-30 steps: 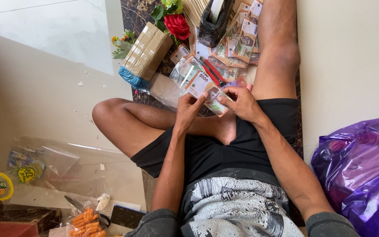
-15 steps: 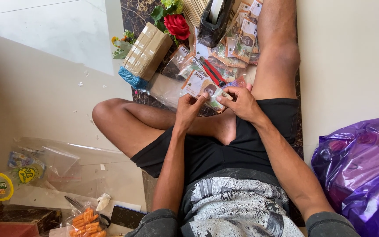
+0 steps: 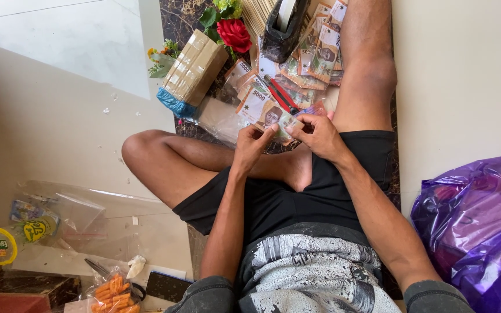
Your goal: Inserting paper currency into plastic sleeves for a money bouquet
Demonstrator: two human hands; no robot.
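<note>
I sit on the floor with my legs folded. My left hand (image 3: pixel 253 141) and my right hand (image 3: pixel 318 134) both pinch a small banknote in a clear sleeve (image 3: pixel 287 124), held between them just above my shin. Right beyond it lies a spread of more sleeved banknotes (image 3: pixel 256 104), brown and green. A red-handled tool (image 3: pixel 282 95) rests among them.
A black tape dispenser (image 3: pixel 282 26) and more banknotes (image 3: pixel 320 52) lie farther out by my right leg. A brown box (image 3: pixel 195 66) and a red rose (image 3: pixel 234 33) are at left. A purple plastic bag (image 3: pixel 476 226) is at right; clear bags (image 3: pixel 59 214) and orange snacks (image 3: pixel 111 290) at lower left.
The sleeved note between my hands has been turned and drawn slightly closer to me. My fingers have shifted their pinch on it. My legs have not moved.
</note>
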